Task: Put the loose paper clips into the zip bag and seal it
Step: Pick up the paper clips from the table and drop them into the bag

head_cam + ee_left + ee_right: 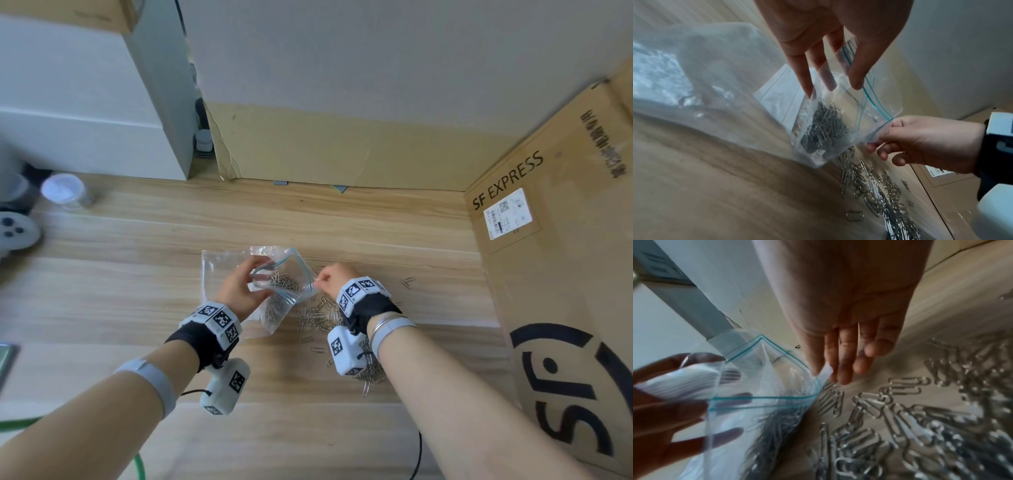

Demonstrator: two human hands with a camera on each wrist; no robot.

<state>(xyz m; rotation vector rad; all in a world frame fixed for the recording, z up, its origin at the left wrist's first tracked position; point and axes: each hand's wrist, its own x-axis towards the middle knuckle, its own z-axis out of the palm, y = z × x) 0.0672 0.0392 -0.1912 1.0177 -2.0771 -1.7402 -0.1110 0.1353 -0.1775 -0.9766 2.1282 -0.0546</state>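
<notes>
A small clear zip bag (286, 291) with a blue zip line hangs just above the wooden table (137, 291), its mouth open and a clump of paper clips (826, 125) inside. My left hand (255, 277) pinches the bag's left rim, thumb outside the plastic (832, 87). My right hand (318, 281) pinches the bag's right corner (823, 374) between thumb and fingers. Loose silver paper clips (317, 318) lie scattered on the table right of the bag and under my right wrist (900, 418).
A larger flat clear plastic bag (219, 270) with a white label lies under the zip bag. An SF Express cardboard box (555, 291) walls the right side, and cardboard (308, 154) closes the back. A white-lidded jar (63, 190) and a grey device (17, 229) stand far left.
</notes>
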